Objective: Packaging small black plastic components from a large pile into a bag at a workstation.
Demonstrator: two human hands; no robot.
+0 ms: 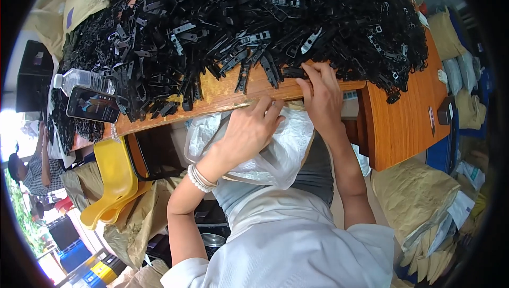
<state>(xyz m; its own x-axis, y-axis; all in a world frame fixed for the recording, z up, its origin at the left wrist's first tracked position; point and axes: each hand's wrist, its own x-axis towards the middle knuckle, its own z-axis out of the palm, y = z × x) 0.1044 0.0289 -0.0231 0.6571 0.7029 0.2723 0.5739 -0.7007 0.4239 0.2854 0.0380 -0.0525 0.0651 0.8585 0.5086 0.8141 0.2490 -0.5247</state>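
Note:
A large heap of black plastic clips [233, 17] covers the wooden table [233, 87] in front of me. At the near edge of the heap, my right hand [322, 94] has its thumb and index finger closed around the end of a black plastic clip [293, 71]. My left hand [250, 133] is at the table's front edge, its fingers curled downward; whatever they may hold is hidden. Across my lap, beneath both hands, lies a translucent white plastic bag [283, 158], its mouth spread below the edge.
A phone [93, 104] and a clear plastic bottle [87, 81] stand at the left. Nearby is a yellow chair [114, 176]. On the right are a pen [432, 121], a small black box [446, 111] and brown paper sacks [416, 195]. Another person [40, 171] is at the far left.

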